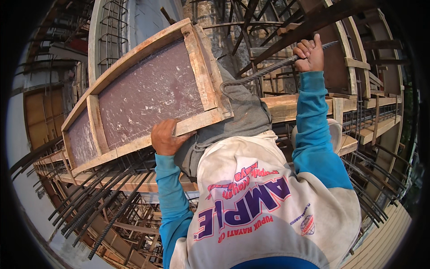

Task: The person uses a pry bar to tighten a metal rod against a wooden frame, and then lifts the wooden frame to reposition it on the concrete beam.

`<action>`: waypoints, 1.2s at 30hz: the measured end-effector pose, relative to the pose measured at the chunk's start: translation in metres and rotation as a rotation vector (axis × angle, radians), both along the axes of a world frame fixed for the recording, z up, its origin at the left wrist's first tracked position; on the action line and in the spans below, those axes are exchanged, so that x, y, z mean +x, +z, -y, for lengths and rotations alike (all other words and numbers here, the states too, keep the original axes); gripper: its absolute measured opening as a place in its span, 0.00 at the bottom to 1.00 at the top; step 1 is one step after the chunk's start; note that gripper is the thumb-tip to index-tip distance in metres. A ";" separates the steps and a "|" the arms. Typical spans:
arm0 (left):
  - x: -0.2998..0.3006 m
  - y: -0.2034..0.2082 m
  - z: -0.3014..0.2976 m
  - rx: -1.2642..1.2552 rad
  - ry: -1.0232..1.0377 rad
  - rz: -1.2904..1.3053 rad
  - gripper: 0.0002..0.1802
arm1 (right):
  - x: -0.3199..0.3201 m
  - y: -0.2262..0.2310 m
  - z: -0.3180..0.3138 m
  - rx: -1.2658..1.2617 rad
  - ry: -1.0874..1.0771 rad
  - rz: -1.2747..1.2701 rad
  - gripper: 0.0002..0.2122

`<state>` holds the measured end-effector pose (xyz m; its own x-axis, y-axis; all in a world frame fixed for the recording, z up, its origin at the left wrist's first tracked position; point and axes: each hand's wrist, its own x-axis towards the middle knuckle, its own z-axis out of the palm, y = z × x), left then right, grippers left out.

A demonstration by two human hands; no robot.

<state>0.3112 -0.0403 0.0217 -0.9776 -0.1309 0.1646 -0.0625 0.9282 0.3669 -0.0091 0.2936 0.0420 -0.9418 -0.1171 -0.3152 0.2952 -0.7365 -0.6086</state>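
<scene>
A framed formwork panel (150, 92), brown plywood with pale wooden battens, lies tilted across the left and middle of the head view. My left hand (168, 137) grips its near batten, fingers over the edge and thumb below. Out to the right, my raised right hand (310, 54) is closed around a ribbed steel bar (264, 73). The bar's hooked end curls beside the panel's right end, against my grey trousers (246, 110). Its other tip sticks out past my fist.
Several rebar ends (96, 204) jut out below the panel at left, with more at lower right. A dark beam (309, 27) slants across the upper right. Timber planks (286, 107) run beside me, and a tied rebar cage (113, 36) stands at upper left.
</scene>
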 end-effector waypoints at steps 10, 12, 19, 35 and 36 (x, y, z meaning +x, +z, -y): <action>0.002 0.001 0.002 -0.030 -0.028 -0.016 0.32 | 0.023 -0.002 0.001 -0.008 0.074 0.054 0.20; 0.002 0.001 0.002 -0.041 -0.031 -0.005 0.32 | 0.024 -0.001 -0.008 -0.023 0.061 0.034 0.20; 0.004 0.003 0.002 -0.010 -0.018 -0.030 0.30 | -0.006 0.000 0.026 0.040 0.248 0.003 0.20; 0.005 -0.002 0.004 0.027 0.008 -0.035 0.28 | -0.064 -0.046 0.159 0.162 0.649 0.096 0.19; 0.005 -0.003 0.004 0.032 0.024 -0.035 0.28 | -0.066 -0.053 0.130 0.110 0.617 0.089 0.15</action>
